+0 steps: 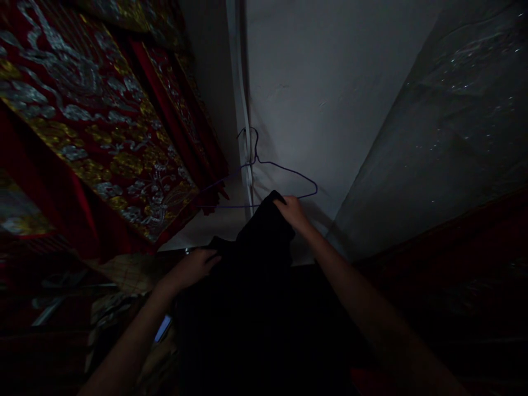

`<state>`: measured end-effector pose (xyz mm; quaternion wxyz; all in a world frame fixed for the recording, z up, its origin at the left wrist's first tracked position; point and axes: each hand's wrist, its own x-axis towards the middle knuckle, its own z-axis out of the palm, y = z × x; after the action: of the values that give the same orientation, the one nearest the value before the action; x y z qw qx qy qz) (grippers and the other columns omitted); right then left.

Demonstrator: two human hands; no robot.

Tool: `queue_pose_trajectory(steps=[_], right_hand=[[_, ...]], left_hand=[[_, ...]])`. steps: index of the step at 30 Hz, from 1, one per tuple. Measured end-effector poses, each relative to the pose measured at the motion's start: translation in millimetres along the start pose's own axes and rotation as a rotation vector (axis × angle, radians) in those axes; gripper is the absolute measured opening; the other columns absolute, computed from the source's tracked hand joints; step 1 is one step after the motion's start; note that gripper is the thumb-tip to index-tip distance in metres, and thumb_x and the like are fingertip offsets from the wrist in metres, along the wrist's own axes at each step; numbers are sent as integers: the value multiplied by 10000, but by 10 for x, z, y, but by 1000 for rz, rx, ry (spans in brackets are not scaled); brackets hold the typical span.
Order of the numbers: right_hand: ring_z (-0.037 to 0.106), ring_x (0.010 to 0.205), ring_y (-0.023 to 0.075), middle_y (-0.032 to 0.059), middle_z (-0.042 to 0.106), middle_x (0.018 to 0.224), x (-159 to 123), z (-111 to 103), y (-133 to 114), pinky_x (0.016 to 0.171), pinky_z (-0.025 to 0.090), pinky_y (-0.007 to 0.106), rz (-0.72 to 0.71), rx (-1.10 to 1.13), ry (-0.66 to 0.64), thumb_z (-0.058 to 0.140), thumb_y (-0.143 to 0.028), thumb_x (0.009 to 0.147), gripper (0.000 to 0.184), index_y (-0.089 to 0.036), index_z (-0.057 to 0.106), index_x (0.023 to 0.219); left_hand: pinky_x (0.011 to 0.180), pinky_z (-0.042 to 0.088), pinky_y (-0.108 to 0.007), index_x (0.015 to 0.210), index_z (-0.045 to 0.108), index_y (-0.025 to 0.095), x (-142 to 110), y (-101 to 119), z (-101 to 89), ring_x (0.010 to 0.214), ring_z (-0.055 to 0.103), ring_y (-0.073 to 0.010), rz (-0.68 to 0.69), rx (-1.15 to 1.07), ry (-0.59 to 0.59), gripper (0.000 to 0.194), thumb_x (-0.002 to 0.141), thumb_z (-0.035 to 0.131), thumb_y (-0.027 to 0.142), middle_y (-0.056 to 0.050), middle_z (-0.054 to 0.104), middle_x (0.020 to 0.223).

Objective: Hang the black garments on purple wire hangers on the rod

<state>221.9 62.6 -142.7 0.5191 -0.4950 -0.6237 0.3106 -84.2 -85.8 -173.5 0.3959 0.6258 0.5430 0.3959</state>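
A black garment (pixel 256 286) fills the lower middle of the view, too dark to show its exact kind. My right hand (pixel 293 212) pinches its upper edge, close to the bottom bar of a thin purple clothes hanger (pixel 289 169). Lower down, my left hand (pixel 198 267) grips the garment's left side near a fold, with some fingers hidden in the dark cloth. The hanger hangs by its hook on a pale pipe or cord along the wall. One raised corner of the cloth overlaps the hanger's bottom bar; whether it passes through the hanger cannot be made out.
Red cloth embroidered in gold and silver (pixel 124 126) hangs at the left, touching the hanger's left end. Behind is a pale wall (pixel 330 82), with a shiny clear sheet (pixel 462 121) at the right. A small bright bluish object (pixel 163 328) shows beneath my left forearm among dim clutter.
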Motion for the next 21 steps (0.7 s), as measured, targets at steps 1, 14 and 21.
queue_pose_trajectory(steps=[1, 14, 21], right_hand=[[370, 490, 107, -47, 350, 445, -16, -76, 5, 473, 246, 236, -9, -26, 15, 627, -372, 681, 358, -210, 426, 433], [316, 473, 83, -39, 319, 479, -247, -439, -165, 441, 179, 235, -85, -108, 63, 590, -444, 692, 397, -216, 368, 456], [610, 684, 194, 24, 651, 679, -438, -434, -284, 623, 465, 283, -196, 35, -22, 605, -383, 788, 224, -189, 686, 711]], left_hand=[[505, 373, -263, 575, 662, 276, 48, 37, -86, 468, 565, -199, 11, 52, 16, 191, 620, 847, 294, -3, 640, 529], [749, 443, -313, 764, 606, 210, 754, 1054, -401, 751, 555, -203, 444, 525, 238, 204, 852, 537, 380, -22, 582, 768], [992, 447, -371, 1230, 621, 214, 951, 1153, -228, 1045, 632, -261, 513, 397, 147, 425, 809, 609, 269, -66, 685, 1141]])
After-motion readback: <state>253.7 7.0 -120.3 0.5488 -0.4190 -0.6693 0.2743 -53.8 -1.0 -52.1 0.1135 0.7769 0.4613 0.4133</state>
